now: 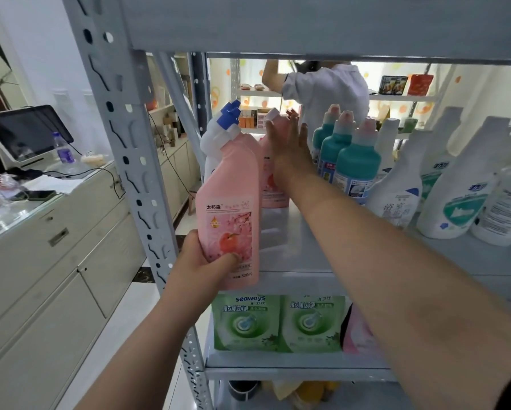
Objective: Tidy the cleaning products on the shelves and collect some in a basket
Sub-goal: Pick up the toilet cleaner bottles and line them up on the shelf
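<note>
Left grip (202, 263) closed around the lower body of a pink bottle (229, 214), thumb pressed on the peach-and-blossom label, bottle upright at the front left corner of the grey shelf (307, 261), its base about level with the shelf's front edge, though hard to say whether resting there or held just clear. Right grip (288, 143) open, fingers spread and flat against the side of a second pink bottle (273, 184) standing farther back on the same shelf, beyond and to the right of the left grip. Just behind the held bottle, a white bottle with a blue cap (229, 115), angled neck leaning right. To the right of the right grip, a cluster of three teal bottles (356, 164) with pale pink caps, close together; farther right again, several white spray bottles (455, 184) crowding the shelf end. Below the left grip, on the next shelf down, two green refill pouches (278, 322) side by side, with a pink pouch (358, 332) just beside them. Well to the left of the left grip, a pale worktop (41, 199) carrying a tilted screen (26, 131) and a water bottle (63, 153). Beyond the shelving, a person in a white top (326, 87), arm raised to another rack.
</note>
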### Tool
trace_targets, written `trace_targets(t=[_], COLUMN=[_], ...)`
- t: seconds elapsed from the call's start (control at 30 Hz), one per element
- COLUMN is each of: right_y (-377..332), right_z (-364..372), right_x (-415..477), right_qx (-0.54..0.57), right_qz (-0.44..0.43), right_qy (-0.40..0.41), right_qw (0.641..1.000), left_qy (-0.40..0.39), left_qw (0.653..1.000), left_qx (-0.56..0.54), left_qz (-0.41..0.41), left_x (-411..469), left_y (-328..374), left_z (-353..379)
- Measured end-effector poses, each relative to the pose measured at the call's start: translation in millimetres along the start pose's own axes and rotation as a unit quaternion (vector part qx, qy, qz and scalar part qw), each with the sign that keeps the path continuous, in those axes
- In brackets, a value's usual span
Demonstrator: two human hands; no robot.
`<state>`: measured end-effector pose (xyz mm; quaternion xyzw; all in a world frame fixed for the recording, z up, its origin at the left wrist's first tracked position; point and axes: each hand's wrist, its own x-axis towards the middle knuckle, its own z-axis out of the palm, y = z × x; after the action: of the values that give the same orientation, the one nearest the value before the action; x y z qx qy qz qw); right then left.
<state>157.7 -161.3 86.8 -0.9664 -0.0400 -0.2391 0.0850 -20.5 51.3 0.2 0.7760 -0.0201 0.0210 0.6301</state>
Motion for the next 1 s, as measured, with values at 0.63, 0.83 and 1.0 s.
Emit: trace_targets(t=[0.63,0.83,1.0], right_y=[40.8,84.5,96.7], right_z=[-12.5,-14.1,-8.3], right_x=[-287.4,-341.7,-380.6], right_qx=[0.661,0.722,0.769], right_qz=[0.066,0.147,0.262], right_qy=[-0.123,-0.192,-0.275], right_qw=[0.737,0.648,0.514], left_qy=[-0.029,0.054,0.026], left_qw=[0.998,0.982,0.885], left_qx=[0.000,-0.123,-0.360], left_qz=[-0.052,-0.133,-0.293], left_x=[-98.9,-150.2,-194.7], left_y=[-16.8,-21.5,-18.4], left_z=[97.3,160.3,212.3])
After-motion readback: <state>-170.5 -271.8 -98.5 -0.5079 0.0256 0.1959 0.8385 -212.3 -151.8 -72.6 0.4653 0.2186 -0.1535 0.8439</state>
